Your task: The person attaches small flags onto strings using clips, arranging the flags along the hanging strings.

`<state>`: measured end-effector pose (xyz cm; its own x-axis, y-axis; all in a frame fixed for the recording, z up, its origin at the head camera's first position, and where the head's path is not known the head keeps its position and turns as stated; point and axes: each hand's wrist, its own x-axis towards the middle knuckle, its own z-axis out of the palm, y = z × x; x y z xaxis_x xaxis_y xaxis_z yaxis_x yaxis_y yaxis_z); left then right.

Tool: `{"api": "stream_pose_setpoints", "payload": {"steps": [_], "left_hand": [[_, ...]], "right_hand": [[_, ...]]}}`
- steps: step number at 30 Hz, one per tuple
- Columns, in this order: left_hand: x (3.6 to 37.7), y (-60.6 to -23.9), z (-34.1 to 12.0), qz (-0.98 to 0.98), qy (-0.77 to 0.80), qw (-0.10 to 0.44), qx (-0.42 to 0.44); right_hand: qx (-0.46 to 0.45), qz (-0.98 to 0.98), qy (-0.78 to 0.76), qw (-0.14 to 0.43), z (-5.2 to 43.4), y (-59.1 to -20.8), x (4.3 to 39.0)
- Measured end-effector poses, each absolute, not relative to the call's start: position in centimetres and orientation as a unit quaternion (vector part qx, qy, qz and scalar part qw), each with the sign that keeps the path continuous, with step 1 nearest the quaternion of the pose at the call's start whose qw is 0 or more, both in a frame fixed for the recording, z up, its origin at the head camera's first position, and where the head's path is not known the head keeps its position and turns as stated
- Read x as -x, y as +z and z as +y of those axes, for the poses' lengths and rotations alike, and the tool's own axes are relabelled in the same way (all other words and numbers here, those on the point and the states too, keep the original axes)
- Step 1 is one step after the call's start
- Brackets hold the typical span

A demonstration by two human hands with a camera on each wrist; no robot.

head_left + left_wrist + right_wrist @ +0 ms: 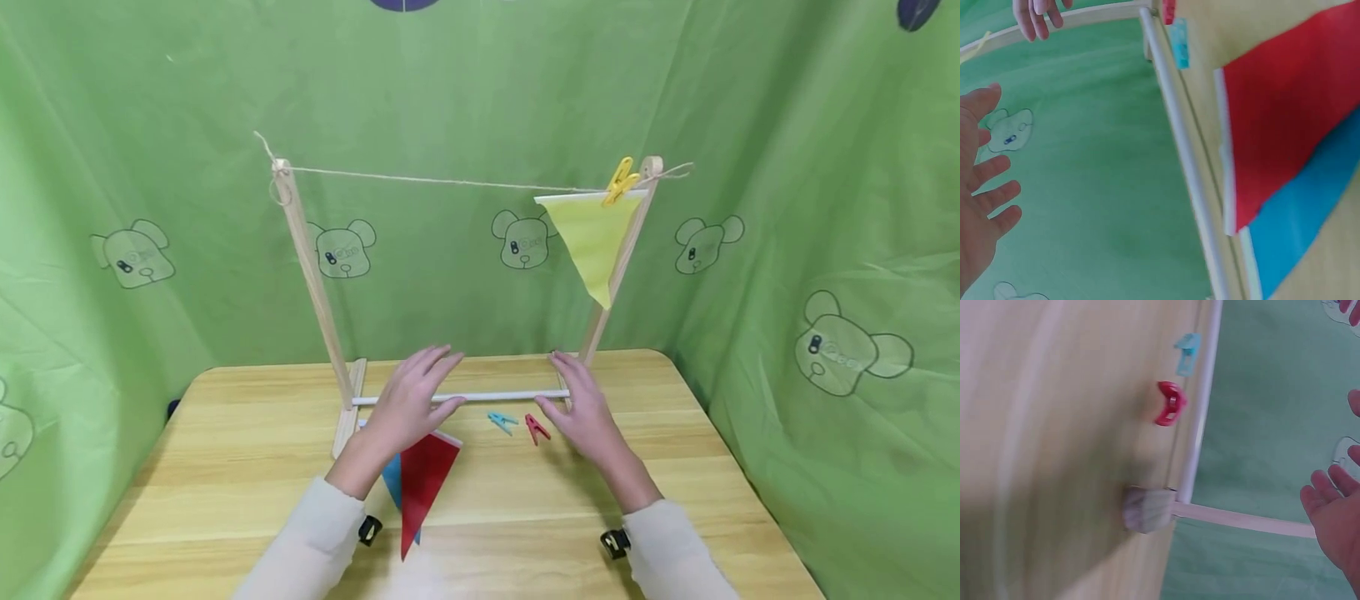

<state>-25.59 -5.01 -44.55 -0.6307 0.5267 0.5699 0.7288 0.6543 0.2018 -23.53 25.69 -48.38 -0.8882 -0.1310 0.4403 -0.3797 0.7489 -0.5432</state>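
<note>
My left hand [411, 402] hovers with loosely spread fingers over a red pennant [427, 479], which overlaps a blue pennant [392, 479] on the table. Nothing is in its grasp in the left wrist view. My right hand [587, 410] is likewise relaxed, fingers apart and holding nothing, near the right end of the white rod [480, 397]. Between the hands lie a light blue clothespin [502, 422] and a red clothespin [536, 428]. Above the right hand, a yellow pennant [592, 237] hangs from the string [420, 178], held by a yellow clothespin [621, 182].
Two wooden posts, the left post [311, 267] and the right post [595, 332], stand on the table [247, 467] and carry the string. The rod joins them low down. A green curtain [435, 275] with bear faces surrounds the back and sides.
</note>
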Motion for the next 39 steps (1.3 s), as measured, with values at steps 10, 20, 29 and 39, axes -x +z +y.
{"api": "stream_pose_setpoints", "payload": {"steps": [10,20,29,39], "left_hand": [[25.6,-47.9,-7.0,-0.889,-0.228,0.203,0.342],[25.4,-50.5,-8.8,-0.911,-0.260,0.141,0.286],[25.6,-52.6,-9.5,-0.925,-0.274,0.095,0.248],[26.1,-54.7,-10.3,-0.930,-0.293,0.072,0.210]], "right_hand": [[-0.106,-0.920,0.356,0.124,25.5,-51.0,23.3],[-0.084,-0.923,0.370,0.065,25.5,-53.3,23.4],[-0.074,-0.927,0.367,0.028,25.5,-54.2,23.4],[-0.071,-0.931,0.359,0.009,25.5,-55.0,23.9]]}}
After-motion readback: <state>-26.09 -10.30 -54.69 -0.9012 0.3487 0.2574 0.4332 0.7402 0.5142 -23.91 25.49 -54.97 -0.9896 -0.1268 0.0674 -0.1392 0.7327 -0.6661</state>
